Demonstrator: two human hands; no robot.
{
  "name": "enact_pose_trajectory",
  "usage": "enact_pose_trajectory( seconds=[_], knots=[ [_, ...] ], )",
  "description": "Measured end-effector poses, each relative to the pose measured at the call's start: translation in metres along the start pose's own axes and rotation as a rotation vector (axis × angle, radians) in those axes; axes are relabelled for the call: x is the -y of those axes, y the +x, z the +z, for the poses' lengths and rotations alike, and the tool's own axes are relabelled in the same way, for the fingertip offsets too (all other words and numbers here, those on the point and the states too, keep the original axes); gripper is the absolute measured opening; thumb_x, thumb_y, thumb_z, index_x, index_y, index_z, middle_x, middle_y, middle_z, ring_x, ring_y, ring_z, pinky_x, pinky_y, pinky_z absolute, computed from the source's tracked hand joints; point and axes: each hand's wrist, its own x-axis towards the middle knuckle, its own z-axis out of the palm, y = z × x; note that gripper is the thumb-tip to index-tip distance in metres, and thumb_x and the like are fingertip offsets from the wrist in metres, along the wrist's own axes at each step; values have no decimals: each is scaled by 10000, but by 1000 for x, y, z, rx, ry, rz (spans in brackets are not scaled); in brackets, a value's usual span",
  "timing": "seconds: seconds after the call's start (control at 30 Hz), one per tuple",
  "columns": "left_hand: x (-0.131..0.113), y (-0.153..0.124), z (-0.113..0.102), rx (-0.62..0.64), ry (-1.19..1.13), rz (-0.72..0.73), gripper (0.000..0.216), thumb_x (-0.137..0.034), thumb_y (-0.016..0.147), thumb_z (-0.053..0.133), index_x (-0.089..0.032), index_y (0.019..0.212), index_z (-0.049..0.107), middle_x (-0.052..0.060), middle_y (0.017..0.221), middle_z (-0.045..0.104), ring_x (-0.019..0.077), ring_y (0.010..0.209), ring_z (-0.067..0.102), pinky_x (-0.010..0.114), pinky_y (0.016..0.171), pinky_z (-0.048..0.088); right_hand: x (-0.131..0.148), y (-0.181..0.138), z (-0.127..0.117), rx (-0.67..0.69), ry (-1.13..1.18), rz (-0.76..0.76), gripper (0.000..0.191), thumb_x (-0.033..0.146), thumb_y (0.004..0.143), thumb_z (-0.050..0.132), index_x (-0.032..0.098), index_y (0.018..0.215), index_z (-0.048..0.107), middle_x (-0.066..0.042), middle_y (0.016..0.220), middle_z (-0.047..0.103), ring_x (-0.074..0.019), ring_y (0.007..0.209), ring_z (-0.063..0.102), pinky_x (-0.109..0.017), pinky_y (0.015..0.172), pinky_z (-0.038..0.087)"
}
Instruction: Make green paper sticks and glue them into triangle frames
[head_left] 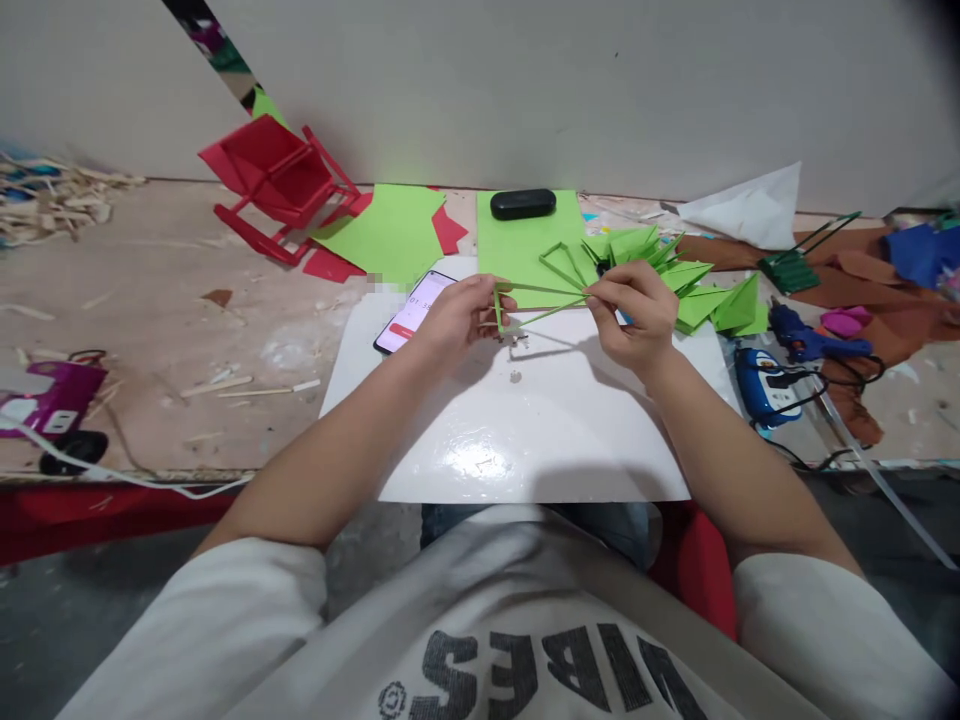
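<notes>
Between my hands, above a white board (465,430), is a thin green stick frame (536,318). Its short end bar is pinched by my left hand (469,308), whose fingers are partly hidden behind it. My right hand (636,308) closes thumb and finger on the point where the long sticks meet. Another thin green loop (561,262) sticks up beside the right fingertips; whether it is joined to the frame I cannot tell. A lit phone (412,312) lies partly behind my left hand. Green folded paper pieces (690,285) are heaped behind my right hand.
A red miniature chair (274,185) stands at back left near green paper (405,225). A black case (523,204) rests on another green sheet. On the right are a blue glue gun (814,335) and a blue power socket (769,388) with cables. Wooden sticks (60,195) lie far left.
</notes>
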Motion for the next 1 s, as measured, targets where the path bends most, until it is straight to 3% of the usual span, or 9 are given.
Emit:
enact_pose_trajectory(
  seconds=[0.1,0.2,0.43,0.53,0.63,0.7,0.8,0.87,1.0],
  knots=[
    [6,-1,4,-103,235,155,134,-264,934,837,-205,957,719,32,895,784,107,610,628,257,590,517,-1,1,-1,-7,38,-4,205,462,1050,745,281,1052,841,-91,986,747,-237,790,678,-436,777,624],
    [10,-1,4,-105,375,242,122,-245,907,841,-201,949,735,15,792,754,115,576,608,274,594,516,2,3,-3,-2,16,0,250,508,1056,735,277,1045,828,-97,980,740,-242,794,680,-438,758,638],
    [19,-1,6,-8,442,127,161,-336,981,781,-190,929,736,46,797,770,144,611,636,313,643,531,12,8,-5,-1,50,34,318,548,1088,679,262,1013,798,-82,969,719,-236,802,678,-438,767,636],
    [21,-4,7,20,532,153,175,-362,994,778,-189,990,751,71,921,806,180,770,715,347,781,573,14,12,-5,-5,116,55,322,538,1103,672,258,986,782,-71,969,717,-227,803,661,-442,809,622],
    [18,-10,8,17,635,296,287,-425,966,838,-204,1143,789,112,1217,835,249,1128,759,412,1030,582,18,14,-3,25,184,90,343,543,1110,673,259,942,766,-55,928,713,-218,801,651,-429,812,605],
    [14,-15,9,90,588,337,413,-536,950,867,-212,1196,800,124,1318,826,276,1239,751,435,1097,579,24,15,-1,76,242,119,339,526,1109,685,254,924,766,-52,907,721,-211,801,655,-402,777,585],
    [7,-22,13,354,376,222,573,-722,938,848,-183,1130,823,140,1183,861,270,1096,813,432,1029,632,34,13,3,151,363,145,286,462,1096,734,240,923,781,-51,894,734,-191,795,662,-359,737,551],
    [5,-24,16,481,273,130,597,-742,919,870,-165,1068,836,143,1082,873,258,1005,834,420,985,653,40,12,6,179,433,147,241,418,1085,765,233,934,796,-48,888,738,-177,789,667,-337,728,542],
    [7,-27,17,571,171,-33,554,-669,867,961,-153,1034,842,156,1041,890,248,939,853,396,933,672,48,10,7,232,496,166,193,377,1071,795,225,957,832,-55,904,763,-165,782,689,-306,704,552]
  ],
)
